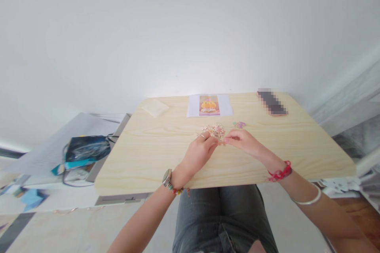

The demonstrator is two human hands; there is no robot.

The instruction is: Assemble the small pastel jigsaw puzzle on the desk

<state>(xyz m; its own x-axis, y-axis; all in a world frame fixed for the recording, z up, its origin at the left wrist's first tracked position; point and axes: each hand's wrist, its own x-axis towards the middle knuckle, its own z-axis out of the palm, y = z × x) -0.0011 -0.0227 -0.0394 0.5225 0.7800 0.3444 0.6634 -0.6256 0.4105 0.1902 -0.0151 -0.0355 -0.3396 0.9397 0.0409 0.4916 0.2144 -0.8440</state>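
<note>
Head-worn camera looks forward and down, close over left hand point(199, 151), right hand point(242, 139) and table point(148, 154); wall point(190, 27) above.

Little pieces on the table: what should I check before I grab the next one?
1. Pile of little pieces lies on the table, away from its edges: ok.
2. Left hand and right hand both at the pile: ok.
3. Picture sheet flat and uncovered behind the pile: ok.
4. Purple pieces set apart, right of the pile: ok.
5. A piece already between the fingers: cannot tell, too small.
</note>
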